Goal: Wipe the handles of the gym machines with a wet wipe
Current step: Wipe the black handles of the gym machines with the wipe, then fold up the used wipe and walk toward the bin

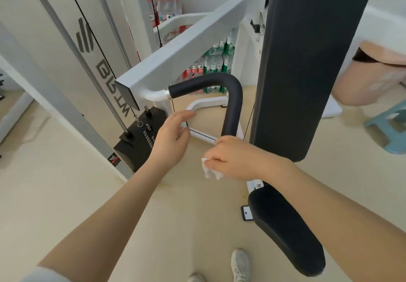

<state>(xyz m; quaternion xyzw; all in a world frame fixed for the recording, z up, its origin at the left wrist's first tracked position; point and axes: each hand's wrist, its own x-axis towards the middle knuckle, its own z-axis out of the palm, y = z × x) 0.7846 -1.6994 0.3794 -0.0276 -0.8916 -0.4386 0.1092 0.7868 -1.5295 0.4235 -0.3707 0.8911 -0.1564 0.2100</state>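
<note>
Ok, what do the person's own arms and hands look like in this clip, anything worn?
Both hands, left hand and right hand, are bare: no gloves, rings or watch visible. Both forearms are uncovered. A light grey-white sleeve edge shows on the upper left arm at the frame's bottom corner.

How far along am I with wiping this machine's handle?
Nothing visibly looks done: the black foam handle shows no wet streaks I can make out. In hand: your right hand pinches the white wet wipe just below the handle's lower end; your left hand is open and holds nothing. Left: the whole bent grip up to its chrome collar.
</note>
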